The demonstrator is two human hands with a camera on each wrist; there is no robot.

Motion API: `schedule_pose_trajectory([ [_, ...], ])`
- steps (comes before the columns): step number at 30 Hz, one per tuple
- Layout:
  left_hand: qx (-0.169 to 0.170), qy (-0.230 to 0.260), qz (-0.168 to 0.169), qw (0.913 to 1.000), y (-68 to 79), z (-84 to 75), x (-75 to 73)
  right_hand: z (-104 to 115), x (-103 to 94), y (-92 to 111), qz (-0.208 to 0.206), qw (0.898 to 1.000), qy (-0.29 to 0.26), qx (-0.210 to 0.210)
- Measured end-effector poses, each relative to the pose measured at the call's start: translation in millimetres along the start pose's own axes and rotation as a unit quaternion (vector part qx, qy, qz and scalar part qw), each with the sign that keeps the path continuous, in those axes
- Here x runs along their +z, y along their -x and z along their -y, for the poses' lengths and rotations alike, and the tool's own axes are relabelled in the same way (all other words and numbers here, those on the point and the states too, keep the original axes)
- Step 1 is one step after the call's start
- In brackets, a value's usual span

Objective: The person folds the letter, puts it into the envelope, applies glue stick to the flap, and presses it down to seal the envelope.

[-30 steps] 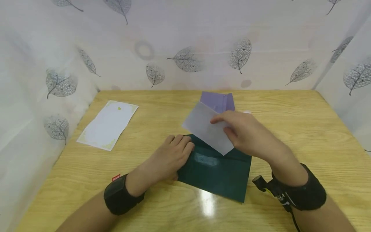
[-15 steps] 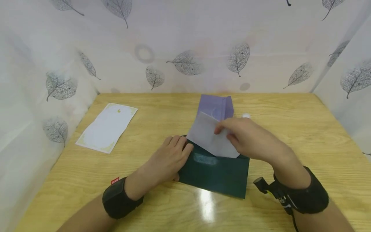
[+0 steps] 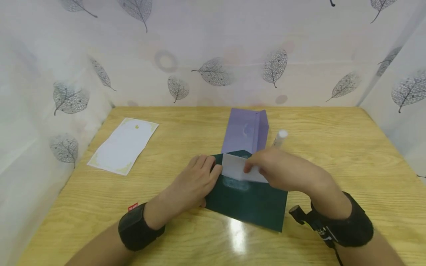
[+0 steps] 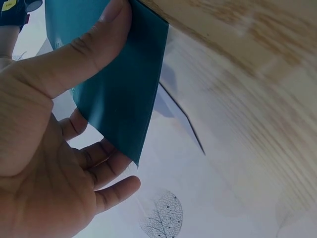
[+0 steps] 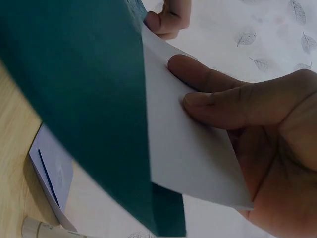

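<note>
Toward the lower centre of the frame, we see a smooth dark-green envelope [image 3: 246, 203] over the wood-grained bench [image 3: 186, 244]. The left hand [image 3: 195, 179] pinches its left edge between thumb and fingers; the right hand [image 3: 283, 168], wrist bent leftward, grasps thin white paper [image 3: 232, 166] partly behind its front panel. Beyond, right of centre, we find a creased lilac envelope [image 3: 240, 131].

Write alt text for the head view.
A person's right hand holds white paper partly inside a dark green envelope, whose left side the left hand grips. Beyond them on the wooden table are a purple envelope and a white-capped tube; a white sheet with yellowish corners lies at left.
</note>
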State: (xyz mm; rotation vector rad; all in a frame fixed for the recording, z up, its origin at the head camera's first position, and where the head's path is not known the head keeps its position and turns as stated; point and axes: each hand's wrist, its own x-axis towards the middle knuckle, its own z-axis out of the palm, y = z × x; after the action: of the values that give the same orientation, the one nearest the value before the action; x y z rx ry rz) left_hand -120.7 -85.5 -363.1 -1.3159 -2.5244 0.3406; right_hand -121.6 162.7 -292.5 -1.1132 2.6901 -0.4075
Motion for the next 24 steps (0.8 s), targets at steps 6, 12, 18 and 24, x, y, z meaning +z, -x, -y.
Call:
schedule_pose_trajectory([
  [6, -0.004, 0.001, -0.015, 0.9999, -1.3, -0.2, 0.8, 0.7, 8.1, -6.5, 0.027, 0.999, -0.017, 0.011],
  [12, -0.009, -0.003, -0.032, 0.9995, -3.0, -1.2, 2.5, 0.1, 15.0, -13.2, 0.013, 0.999, -0.023, -0.030],
  [18, -0.017, 0.002, -0.034, 0.9993, -4.0, -1.0, 1.2, -4.3, 6.8, -6.1, -0.039, 0.997, -0.029, -0.062],
  [24, -0.022, 0.005, -0.038, 0.9990, -3.9, 0.1, 0.7, -7.2, 1.3, -3.0, -0.101, 0.993, -0.012, -0.052],
])
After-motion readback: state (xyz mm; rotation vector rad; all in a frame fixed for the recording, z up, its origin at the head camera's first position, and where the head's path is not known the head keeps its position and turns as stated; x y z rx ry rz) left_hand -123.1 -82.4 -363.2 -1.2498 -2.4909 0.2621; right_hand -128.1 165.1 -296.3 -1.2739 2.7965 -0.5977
